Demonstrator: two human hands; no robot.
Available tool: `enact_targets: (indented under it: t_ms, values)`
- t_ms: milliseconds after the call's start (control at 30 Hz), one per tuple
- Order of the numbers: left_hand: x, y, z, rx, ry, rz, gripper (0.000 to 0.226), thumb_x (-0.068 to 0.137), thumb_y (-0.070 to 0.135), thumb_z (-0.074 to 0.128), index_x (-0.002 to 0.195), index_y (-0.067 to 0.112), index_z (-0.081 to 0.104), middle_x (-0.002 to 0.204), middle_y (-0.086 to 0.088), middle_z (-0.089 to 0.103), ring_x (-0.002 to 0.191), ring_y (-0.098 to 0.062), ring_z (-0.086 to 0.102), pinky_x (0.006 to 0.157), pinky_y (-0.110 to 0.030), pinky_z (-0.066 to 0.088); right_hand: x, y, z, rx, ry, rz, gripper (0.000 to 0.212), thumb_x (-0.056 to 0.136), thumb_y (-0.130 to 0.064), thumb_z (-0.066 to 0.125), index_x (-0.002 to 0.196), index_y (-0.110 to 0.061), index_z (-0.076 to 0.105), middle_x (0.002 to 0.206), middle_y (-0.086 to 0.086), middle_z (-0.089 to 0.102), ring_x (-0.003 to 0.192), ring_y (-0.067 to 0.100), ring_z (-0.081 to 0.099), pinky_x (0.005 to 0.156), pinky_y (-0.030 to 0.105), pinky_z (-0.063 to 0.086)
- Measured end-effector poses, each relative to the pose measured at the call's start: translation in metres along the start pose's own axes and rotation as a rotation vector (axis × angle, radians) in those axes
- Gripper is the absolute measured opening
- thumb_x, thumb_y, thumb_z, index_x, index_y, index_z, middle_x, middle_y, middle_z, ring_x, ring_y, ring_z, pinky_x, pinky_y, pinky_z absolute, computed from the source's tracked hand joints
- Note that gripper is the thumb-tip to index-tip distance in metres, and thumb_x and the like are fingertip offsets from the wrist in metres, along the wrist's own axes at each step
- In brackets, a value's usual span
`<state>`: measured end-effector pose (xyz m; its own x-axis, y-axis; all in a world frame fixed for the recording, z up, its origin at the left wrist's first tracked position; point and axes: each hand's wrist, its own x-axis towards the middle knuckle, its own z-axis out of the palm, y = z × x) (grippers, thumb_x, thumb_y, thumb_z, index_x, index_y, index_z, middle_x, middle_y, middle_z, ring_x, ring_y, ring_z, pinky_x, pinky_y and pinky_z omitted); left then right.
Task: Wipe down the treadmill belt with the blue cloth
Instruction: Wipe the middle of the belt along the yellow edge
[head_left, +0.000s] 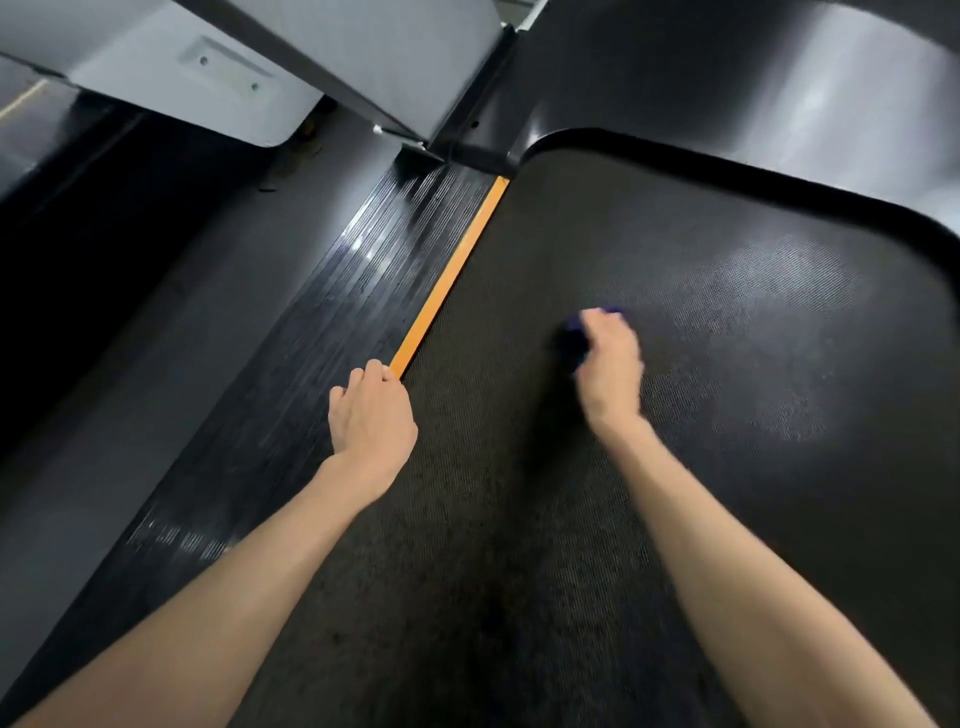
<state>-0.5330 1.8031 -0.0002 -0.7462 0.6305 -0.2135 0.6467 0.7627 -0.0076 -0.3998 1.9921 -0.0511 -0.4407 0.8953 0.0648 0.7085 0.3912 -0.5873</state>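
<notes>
1. The right hand (610, 364) has its fingers curled round a bunched-up dark blue cloth (571, 340) and is pressing it down onto the belt. The hand is pretty motion-blurred, so I can't make out individual fingers, just that they wrap over the cloth.
2. The cloth itself sits on the dark textured treadmill belt (519, 519), toward the front end and a bit left of the belt's middle. Only a small lump of blue pokes out on the left and top side of the hand.
3. The left hand (371, 410) is planted at the belt's left edge, right where the narrow orange strip (452, 270) disappears under the knuckles. Its fingers are tucked under, nothing visible in them, and the tips are hidden so I can't tell exactly what they're touching.
4. Just left of the orange strip runs a shiny black ribbed side rail (353, 291), parallel to the belt.
5. The front of the belt is framed by a thick black rounded rim (727, 171), and beyond that there's a glossy dark grey motor cover (805, 104).
6. Up in the top left there's a pale grey flat panel (234, 67) with two small screws in it.
7. Both forearms are bare and reach in from the bottom of the view, well apart from each other.
</notes>
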Motion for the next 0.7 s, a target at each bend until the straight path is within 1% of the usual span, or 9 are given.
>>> enact_targets:
  t_ms: [67, 133, 233, 333, 433, 467, 533, 633, 700]
  values:
    - [0.001, 0.001, 0.000, 0.037, 0.023, 0.010, 0.029, 0.089, 0.010, 0.051, 0.117, 0.008, 0.054, 0.116, -0.005, 0.053, 0.108, -0.020, 0.049, 0.092, -0.034, 0.037, -0.050, -0.024, 0.029, -0.029, -0.270, -0.433, 0.049, 0.067, 0.010, 0.051, 0.111, -0.008, 0.064, 0.114, 0.012, 0.060, 0.113, 0.030, 0.053, 0.096, 0.031, 0.039]
    - [0.000, 0.000, 0.003, 0.080, 0.036, 0.036, 0.028, 0.089, 0.011, 0.050, 0.117, 0.007, 0.055, 0.114, -0.005, 0.054, 0.105, -0.019, 0.050, 0.090, -0.033, 0.038, -0.080, -0.019, 0.037, -0.064, -0.466, -0.661, 0.062, 0.072, 0.013, 0.056, 0.130, -0.009, 0.053, 0.136, 0.010, 0.051, 0.132, 0.027, 0.040, 0.110, 0.034, 0.026]
    - [-0.004, -0.004, 0.005, 0.048, 0.044, 0.061, 0.031, 0.089, 0.009, 0.051, 0.120, 0.006, 0.052, 0.115, -0.005, 0.053, 0.100, -0.017, 0.050, 0.086, -0.028, 0.041, -0.050, 0.016, 0.016, -0.129, -0.347, -0.764, 0.048, 0.079, -0.001, 0.042, 0.125, -0.004, 0.057, 0.130, 0.013, 0.056, 0.126, 0.030, 0.046, 0.108, 0.034, 0.029]
    - [-0.005, -0.010, 0.005, -0.059, 0.040, 0.063, 0.037, 0.087, 0.007, 0.055, 0.124, 0.007, 0.049, 0.119, -0.004, 0.052, 0.101, -0.017, 0.050, 0.085, -0.027, 0.042, 0.016, 0.036, -0.009, -0.175, -0.032, -0.448, 0.039, 0.076, -0.002, 0.034, 0.101, -0.004, 0.064, 0.101, 0.014, 0.063, 0.098, 0.036, 0.056, 0.087, 0.036, 0.037]
    - [-0.003, -0.012, 0.003, -0.076, 0.053, 0.068, 0.036, 0.087, 0.004, 0.054, 0.122, 0.008, 0.052, 0.118, -0.003, 0.054, 0.098, -0.015, 0.050, 0.087, -0.028, 0.041, 0.059, 0.019, -0.011, -0.133, 0.008, 0.101, 0.040, 0.073, 0.013, 0.047, 0.108, -0.001, 0.061, 0.112, 0.017, 0.060, 0.108, 0.037, 0.051, 0.089, 0.033, 0.036]
    - [-0.003, -0.011, 0.002, -0.084, 0.051, 0.053, 0.034, 0.086, 0.003, 0.053, 0.120, 0.008, 0.053, 0.115, -0.002, 0.054, 0.096, -0.015, 0.049, 0.086, -0.028, 0.041, 0.050, 0.000, -0.005, -0.083, -0.017, 0.141, 0.038, 0.071, 0.011, 0.048, 0.103, -0.003, 0.062, 0.108, 0.015, 0.060, 0.105, 0.035, 0.053, 0.085, 0.032, 0.038]
    - [-0.002, -0.009, 0.000, -0.071, 0.053, 0.050, 0.031, 0.087, 0.004, 0.052, 0.117, 0.008, 0.055, 0.112, -0.002, 0.055, 0.094, -0.014, 0.049, 0.086, -0.027, 0.040, -0.001, -0.032, 0.020, -0.030, -0.155, -0.160, 0.041, 0.065, 0.006, 0.041, 0.096, -0.006, 0.065, 0.103, 0.013, 0.062, 0.102, 0.035, 0.056, 0.083, 0.032, 0.042]
    - [-0.005, -0.011, -0.001, -0.034, 0.045, 0.084, 0.032, 0.086, 0.006, 0.053, 0.118, 0.010, 0.052, 0.115, -0.002, 0.054, 0.098, -0.014, 0.051, 0.089, -0.026, 0.039, -0.085, -0.038, 0.041, -0.063, -0.632, -0.800, 0.057, 0.080, 0.009, 0.046, 0.133, -0.011, 0.050, 0.142, 0.008, 0.045, 0.136, 0.024, 0.033, 0.113, 0.030, 0.020]
    - [-0.007, -0.016, -0.001, -0.042, 0.037, 0.108, 0.037, 0.085, 0.004, 0.054, 0.121, 0.011, 0.049, 0.119, -0.002, 0.053, 0.100, -0.015, 0.051, 0.090, -0.027, 0.039, -0.066, -0.020, 0.030, -0.102, -0.613, -0.953, 0.052, 0.088, 0.000, 0.041, 0.137, -0.013, 0.045, 0.145, 0.005, 0.041, 0.138, 0.021, 0.030, 0.114, 0.029, 0.017]
